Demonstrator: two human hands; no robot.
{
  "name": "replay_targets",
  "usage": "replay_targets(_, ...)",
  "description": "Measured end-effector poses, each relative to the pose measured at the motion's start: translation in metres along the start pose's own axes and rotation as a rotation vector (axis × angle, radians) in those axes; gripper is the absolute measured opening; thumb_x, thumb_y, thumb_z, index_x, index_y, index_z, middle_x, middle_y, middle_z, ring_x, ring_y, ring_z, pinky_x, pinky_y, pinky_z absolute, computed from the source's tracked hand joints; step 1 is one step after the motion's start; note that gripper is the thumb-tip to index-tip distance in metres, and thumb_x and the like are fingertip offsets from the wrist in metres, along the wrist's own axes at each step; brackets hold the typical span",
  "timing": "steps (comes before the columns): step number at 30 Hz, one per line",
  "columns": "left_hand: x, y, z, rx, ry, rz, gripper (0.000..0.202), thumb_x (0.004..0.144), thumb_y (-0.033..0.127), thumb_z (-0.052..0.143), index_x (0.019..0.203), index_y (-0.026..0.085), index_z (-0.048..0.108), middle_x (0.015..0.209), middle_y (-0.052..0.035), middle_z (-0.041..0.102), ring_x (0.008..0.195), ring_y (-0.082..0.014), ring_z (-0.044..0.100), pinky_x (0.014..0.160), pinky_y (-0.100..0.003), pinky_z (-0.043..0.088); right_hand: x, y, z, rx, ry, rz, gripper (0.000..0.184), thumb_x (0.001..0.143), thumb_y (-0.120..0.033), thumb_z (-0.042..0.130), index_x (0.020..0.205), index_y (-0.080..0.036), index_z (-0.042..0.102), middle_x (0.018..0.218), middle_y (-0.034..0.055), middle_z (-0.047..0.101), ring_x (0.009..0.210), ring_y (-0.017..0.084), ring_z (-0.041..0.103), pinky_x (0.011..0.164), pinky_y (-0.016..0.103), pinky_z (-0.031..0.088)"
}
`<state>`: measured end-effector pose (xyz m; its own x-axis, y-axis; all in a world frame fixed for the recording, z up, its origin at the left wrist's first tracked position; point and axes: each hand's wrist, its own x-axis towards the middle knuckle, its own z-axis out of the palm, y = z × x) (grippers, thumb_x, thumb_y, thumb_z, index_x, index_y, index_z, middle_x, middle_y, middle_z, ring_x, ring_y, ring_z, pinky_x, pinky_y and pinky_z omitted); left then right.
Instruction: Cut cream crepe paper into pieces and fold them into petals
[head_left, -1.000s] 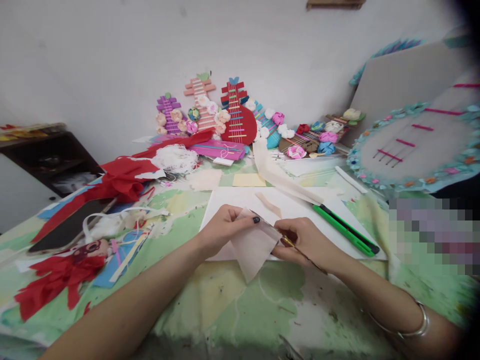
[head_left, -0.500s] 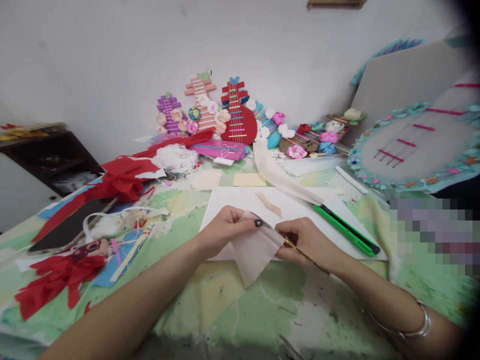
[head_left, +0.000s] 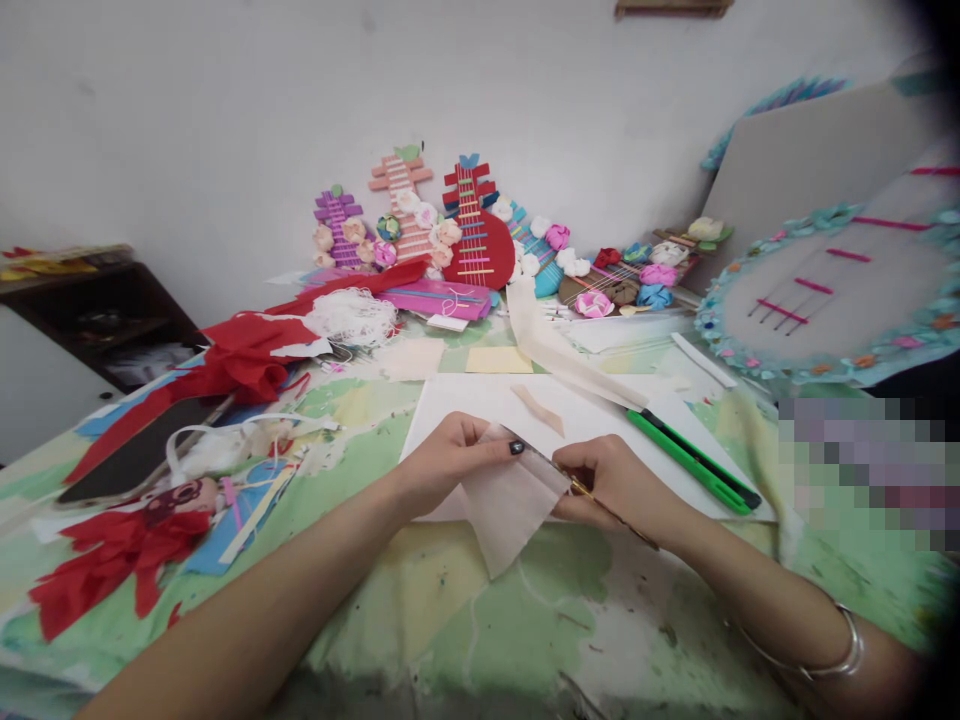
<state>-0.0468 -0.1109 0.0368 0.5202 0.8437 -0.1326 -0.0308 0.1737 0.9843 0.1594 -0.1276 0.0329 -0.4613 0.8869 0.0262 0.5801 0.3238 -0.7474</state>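
Observation:
My left hand (head_left: 442, 460) pinches a pale pink sheet of crepe paper or thin cloth (head_left: 506, 510) between thumb and fingers; one corner hangs down toward me. My right hand (head_left: 611, 490) is closed around gold-handled scissors (head_left: 581, 488), whose blades lie along the sheet's upper right edge, partly hidden by my fingers. Beneath both hands is a white board (head_left: 450, 400). On it lie a thin pinkish strip (head_left: 538, 408) and a green utility knife (head_left: 690, 460). A long cream strip (head_left: 555, 365) runs from the back of the table to the knife.
Several decorated lute-shaped crafts (head_left: 480, 250) stand against the wall. On the left are red cloth (head_left: 247, 355), white thread (head_left: 352, 317), a dark phone-like slab (head_left: 142, 450) and a doll in red (head_left: 127, 560). A large flower-edged craft (head_left: 825, 290) leans at the right.
Almost nothing differs. Both hands keep their grip in the same place; the sheet and scissors shift only very slightly.

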Motion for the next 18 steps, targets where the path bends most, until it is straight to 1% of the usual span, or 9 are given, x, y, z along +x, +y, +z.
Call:
replay_targets(4, 0.0001, 0.0006, -0.0004, -0.009, -0.006, 0.012, 0.031, 0.068, 0.039, 0.074, 0.07, 0.008, 0.071, 0.063, -0.0064, 0.066, 0.055, -0.0126, 0.058, 0.052, -0.02, 0.043, 0.0, 0.0011, 0.0002, -0.002, 0.011, -0.001, 0.033, 0.066, -0.028, 0.06, 0.049, -0.018, 0.033, 0.051, -0.006, 0.02, 0.052, 0.008, 0.019, 0.044, 0.022, 0.013)
replay_targets(9, -0.0006, 0.0018, 0.0005, -0.019, -0.016, 0.01, 0.031, 0.068, 0.038, 0.074, 0.071, 0.008, 0.072, 0.064, -0.0078, 0.068, 0.056, -0.0139, 0.06, 0.053, -0.021, 0.044, -0.0001, 0.0042, 0.0008, -0.013, 0.017, -0.001, 0.032, 0.064, -0.025, 0.062, 0.049, -0.018, 0.035, 0.053, -0.0056, 0.02, 0.053, 0.008, 0.019, 0.045, 0.023, 0.013)
replay_targets(12, -0.0013, 0.003, 0.0007, -0.029, -0.019, 0.011, 0.031, 0.068, 0.038, 0.074, 0.069, 0.008, 0.073, 0.064, -0.0085, 0.068, 0.055, -0.0142, 0.06, 0.052, -0.021, 0.044, -0.0007, 0.0047, 0.0009, 0.023, 0.003, 0.029, 0.025, 0.064, -0.024, 0.061, 0.052, -0.018, 0.04, 0.055, -0.005, 0.023, 0.054, 0.009, 0.022, 0.046, 0.022, 0.016)
replay_targets(15, -0.0017, 0.0033, 0.0005, -0.032, -0.022, 0.013, 0.031, 0.069, 0.038, 0.073, 0.071, 0.008, 0.073, 0.066, -0.0095, 0.069, 0.055, -0.0145, 0.061, 0.053, -0.022, 0.045, -0.0012, 0.0045, 0.0005, 0.033, -0.009, 0.027, 0.017, 0.064, -0.023, 0.061, 0.059, -0.018, 0.046, 0.057, -0.0045, 0.028, 0.055, 0.009, 0.027, 0.046, 0.022, 0.019)
replay_targets(18, -0.0012, 0.0026, 0.0006, -0.037, -0.028, 0.013, 0.031, 0.069, 0.038, 0.073, 0.071, 0.008, 0.073, 0.066, -0.0093, 0.069, 0.055, -0.0145, 0.06, 0.052, -0.022, 0.044, -0.0016, 0.0049, 0.0007, 0.021, -0.022, -0.009, 0.017, 0.066, -0.026, 0.061, 0.061, -0.018, 0.048, 0.059, -0.0039, 0.032, 0.055, 0.009, 0.029, 0.047, 0.022, 0.021)
